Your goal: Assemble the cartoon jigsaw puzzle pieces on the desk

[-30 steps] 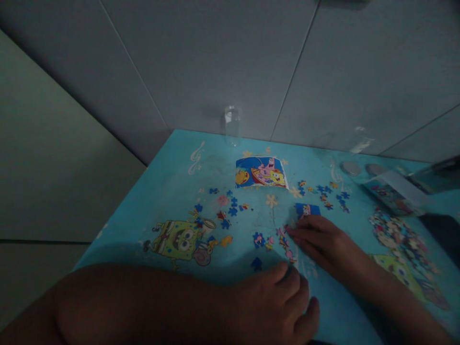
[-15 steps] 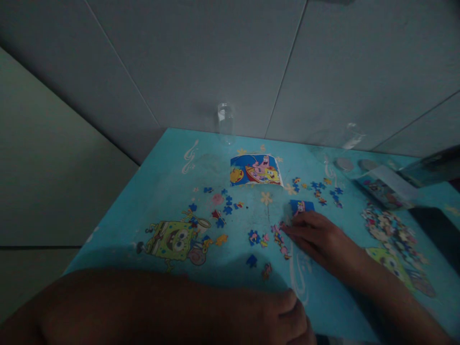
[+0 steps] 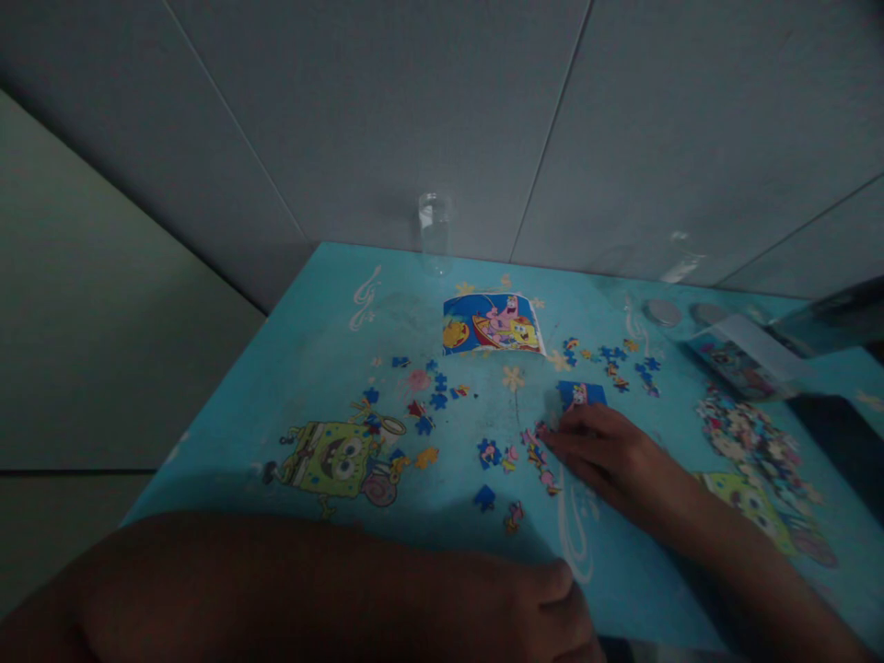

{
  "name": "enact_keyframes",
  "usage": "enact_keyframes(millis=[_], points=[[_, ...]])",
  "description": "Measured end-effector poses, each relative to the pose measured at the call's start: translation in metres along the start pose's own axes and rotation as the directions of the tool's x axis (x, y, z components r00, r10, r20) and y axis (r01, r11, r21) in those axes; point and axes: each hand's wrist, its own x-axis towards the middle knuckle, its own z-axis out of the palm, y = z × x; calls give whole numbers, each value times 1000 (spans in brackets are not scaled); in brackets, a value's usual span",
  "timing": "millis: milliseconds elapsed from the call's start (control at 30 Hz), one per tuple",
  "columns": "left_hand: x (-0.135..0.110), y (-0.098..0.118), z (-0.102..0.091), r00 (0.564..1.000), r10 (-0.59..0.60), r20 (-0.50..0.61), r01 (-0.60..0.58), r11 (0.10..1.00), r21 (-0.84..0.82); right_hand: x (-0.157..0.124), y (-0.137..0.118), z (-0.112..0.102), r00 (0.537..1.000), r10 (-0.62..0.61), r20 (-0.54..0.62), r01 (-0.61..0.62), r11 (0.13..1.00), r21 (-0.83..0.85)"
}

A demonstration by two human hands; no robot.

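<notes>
My right hand rests on the table with its fingers closed, the fingertips pinching a small pink puzzle piece. That piece sits at the top of a short string of pink and blue pieces. Just beyond the knuckles lies a joined blue section of puzzle, partly covered by the hand. My left hand is curled shut by the near table edge, its palm hidden and nothing visible in it. Loose pieces lie between the hands, and others are scattered farther left.
A cartoon reference picture lies towards the back. Behind it stands a clear plastic jar near the wall. On the right are more loose pieces, a heap of pieces, round lids and a dark flat object.
Almost nothing differs. The view has shifted very slightly; both hands stay in place, the right one still at the same pink piece.
</notes>
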Motion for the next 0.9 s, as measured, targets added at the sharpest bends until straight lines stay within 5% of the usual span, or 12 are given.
enact_keyframes(millis=[500, 900], points=[[0, -1, 4, 997, -32, -69, 29, 998, -54, -1, -3, 1, 1000, -2, -14, 2, 1000, 21], [1, -2, 3, 999, -30, -18, 29, 997, -67, 1, -11, 13, 999, 36, 5, -36, 999, 22]])
